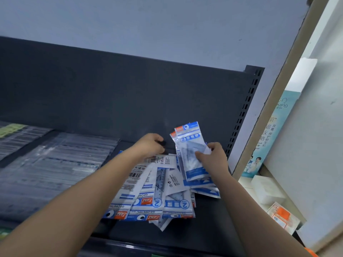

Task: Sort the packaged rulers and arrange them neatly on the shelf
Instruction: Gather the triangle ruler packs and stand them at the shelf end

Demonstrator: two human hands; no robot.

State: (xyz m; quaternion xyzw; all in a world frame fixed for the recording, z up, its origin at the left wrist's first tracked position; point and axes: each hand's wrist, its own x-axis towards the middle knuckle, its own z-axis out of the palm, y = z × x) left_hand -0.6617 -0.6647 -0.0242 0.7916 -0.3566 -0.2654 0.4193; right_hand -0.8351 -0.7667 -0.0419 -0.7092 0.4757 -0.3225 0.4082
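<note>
A loose pile of blue-and-white ruler packets (154, 191) lies on the dark shelf (185, 236), some face down with barcodes showing. My right hand (213, 156) grips a small stack of upright ruler packets (189, 145) near the shelf's back right corner. My left hand (152, 145) hovers over the far end of the pile, close to the back panel, fingers curled. Whether it holds anything is hidden.
Rows of clear-packaged long rulers (55, 164) fill the shelf's left part. The dark back panel (130, 89) and a slotted upright (245, 108) bound the shelf. White boxes (267, 190) and an orange-marked box (282, 217) sit on a neighbouring rack at right.
</note>
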